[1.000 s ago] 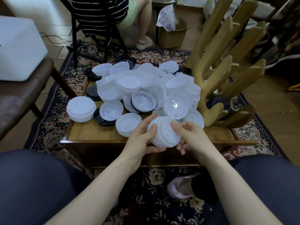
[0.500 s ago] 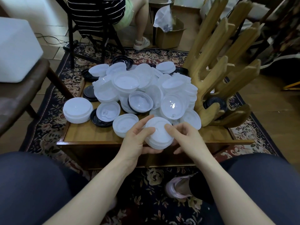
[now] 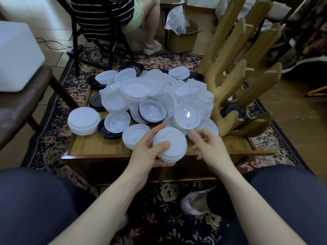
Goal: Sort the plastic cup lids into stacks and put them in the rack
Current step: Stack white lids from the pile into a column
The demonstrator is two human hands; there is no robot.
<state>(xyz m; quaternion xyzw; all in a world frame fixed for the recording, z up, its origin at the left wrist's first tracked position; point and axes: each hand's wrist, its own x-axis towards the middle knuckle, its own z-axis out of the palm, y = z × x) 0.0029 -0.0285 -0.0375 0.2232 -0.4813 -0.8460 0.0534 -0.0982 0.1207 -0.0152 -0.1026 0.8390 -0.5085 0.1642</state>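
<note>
Soft, even indoor light, fairly dim, with no hard shadows. A glossy clear dome lid (image 3: 188, 114) just beyond the right hand (image 3: 209, 149) catches small glare spots. That hand's fingertips (image 3: 192, 133) are motion-blurred. Wide-angle distortion bends the wooden rack (image 3: 235, 71) and frame edges; the far-right corner smears.

Both forearms are being seen bare from wrist to the frame's lower edge; no sleeve is reaching into view. The left hand (image 3: 146, 152) and right hand (image 3: 210, 152) are being shown without gloves, rings, watch or bands. Nails are being kept short and unpainted where visible. Dark navy trousers (image 3: 31, 200) are being worn, the plain, smooth cloth covering both thighs at lower left and lower right. A dark sock (image 3: 216, 200) is being worn on one foot, inside a pale pink slipper (image 3: 190, 206) with an open back. The other foot is mostly being hidden by the left forearm.
</note>
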